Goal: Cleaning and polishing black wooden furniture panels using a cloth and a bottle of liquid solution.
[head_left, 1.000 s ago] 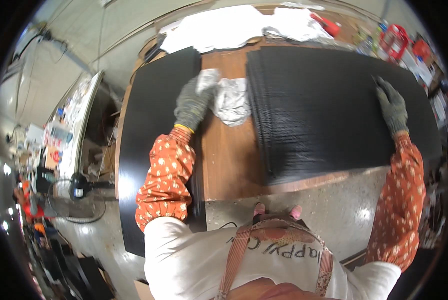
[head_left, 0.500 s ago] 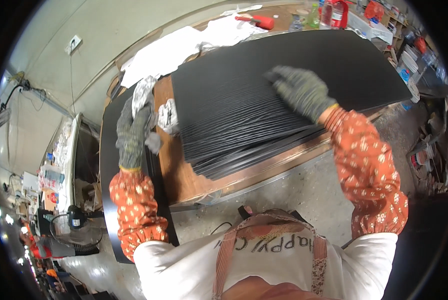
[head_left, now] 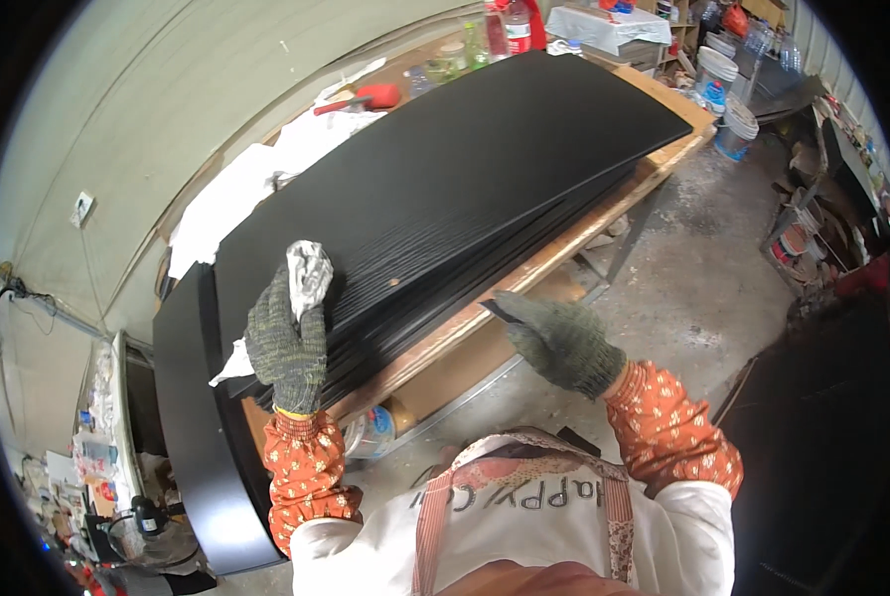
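1. Clutching a crumpled white cloth in bent fingers, the gloved left hand is over the near left end of the top black panel.
2. The gloved right hand is just off the near edge of the wooden table, fingers close together; a small dark tip shows at their ends, but I cannot tell whether they hold it.
3. The top black panel lies on a stack of similar panels on the table.
4. Left of the stack lies another black panel.
5. White sheeting and a red-handled tool lie behind.
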The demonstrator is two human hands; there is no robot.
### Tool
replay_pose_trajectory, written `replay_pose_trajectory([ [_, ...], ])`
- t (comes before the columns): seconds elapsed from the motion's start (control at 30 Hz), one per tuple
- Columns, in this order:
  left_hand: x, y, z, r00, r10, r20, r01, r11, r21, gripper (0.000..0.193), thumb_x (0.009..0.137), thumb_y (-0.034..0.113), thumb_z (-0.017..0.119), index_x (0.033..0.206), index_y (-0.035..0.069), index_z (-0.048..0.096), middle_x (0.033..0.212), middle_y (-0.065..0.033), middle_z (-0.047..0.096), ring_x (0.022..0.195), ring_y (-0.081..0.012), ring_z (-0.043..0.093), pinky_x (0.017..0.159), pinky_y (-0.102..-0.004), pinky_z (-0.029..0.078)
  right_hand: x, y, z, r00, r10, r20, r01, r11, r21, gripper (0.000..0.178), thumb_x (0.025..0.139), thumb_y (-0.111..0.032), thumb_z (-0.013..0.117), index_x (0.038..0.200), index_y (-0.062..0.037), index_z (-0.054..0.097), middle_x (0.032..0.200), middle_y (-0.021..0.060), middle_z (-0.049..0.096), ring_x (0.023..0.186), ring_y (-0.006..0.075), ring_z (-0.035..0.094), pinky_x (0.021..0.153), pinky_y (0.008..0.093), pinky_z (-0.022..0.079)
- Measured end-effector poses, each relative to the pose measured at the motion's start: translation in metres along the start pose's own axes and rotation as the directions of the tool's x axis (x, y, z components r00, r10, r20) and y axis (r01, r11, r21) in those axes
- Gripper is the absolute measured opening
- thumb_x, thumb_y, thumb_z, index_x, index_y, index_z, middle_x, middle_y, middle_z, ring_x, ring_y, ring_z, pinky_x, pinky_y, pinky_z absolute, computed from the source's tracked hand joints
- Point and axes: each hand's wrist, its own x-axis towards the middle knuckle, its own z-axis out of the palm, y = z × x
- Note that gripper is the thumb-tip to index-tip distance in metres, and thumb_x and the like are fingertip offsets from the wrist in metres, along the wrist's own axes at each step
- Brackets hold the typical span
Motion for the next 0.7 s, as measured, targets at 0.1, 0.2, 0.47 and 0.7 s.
replay_pose_trajectory([
  [0.1, 0.015, 0.044, 0.021, 0.997, 0.055, -0.048, -0.054, 0.998, 0.027, 0.046, 0.081, 0.025, 0.062, 0.124, 0.007, 0.055, 0.111, -0.0147, 0.061, 0.098, -0.0322, 0.058, 0.087, -0.0421, 0.045, -0.035, 0.023, -0.025, 0.989, 0.061, -0.138, -0.052, 0.997, 0.063, 0.036, 0.089, -0.021, 0.057, 0.124, -0.0125, 0.055, 0.1, 0.0125, 0.066, 0.078, 0.0289, 0.065, 0.067, 0.037, 0.052],
  [0.2, 0.034, 0.086, 0.05, 0.983, 0.14, -0.118, -0.139, 0.99, 0.02, 0.05, 0.077, 0.024, 0.063, 0.124, 0.009, 0.056, 0.11, -0.0135, 0.061, 0.096, -0.0307, 0.059, 0.084, -0.0422, 0.046, -0.049, 0.037, -0.058, 0.973, 0.182, -0.142, -0.178, 0.983, 0.041, 0.034, 0.087, -0.015, 0.059, 0.12, -0.013, 0.058, 0.099, 0.0137, 0.066, 0.08, 0.0308, 0.065, 0.067, 0.0378, 0.052],
  [0.47, 0.063, 0.173, 0.096, 0.984, 0.155, -0.092, -0.157, 0.988, -0.008, 0.058, 0.073, 0.024, 0.065, 0.128, 0.01, 0.052, 0.114, -0.014, 0.059, 0.099, -0.0298, 0.057, 0.086, -0.042, 0.045, -0.071, 0.096, -0.108, 0.887, 0.411, -0.211, -0.391, 0.911, 0.128, 0.035, 0.085, -0.008, 0.059, 0.12, -0.01, 0.059, 0.105, 0.0169, 0.064, 0.091, 0.0323, 0.064, 0.077, 0.0372, 0.052],
  [0.7, 0.075, 0.191, 0.107, 0.983, 0.108, -0.148, -0.101, 0.993, 0.054, 0.05, 0.081, 0.029, 0.06, 0.125, 0.005, 0.054, 0.117, -0.0148, 0.059, 0.1, -0.0318, 0.058, 0.087, -0.0421, 0.045, -0.047, 0.181, -0.149, 0.762, 0.614, -0.205, -0.579, 0.788, 0.21, 0.035, 0.088, -0.01, 0.054, 0.123, -0.0083, 0.057, 0.095, 0.0148, 0.065, 0.082, 0.0232, 0.063, 0.075, 0.0332, 0.05],
])
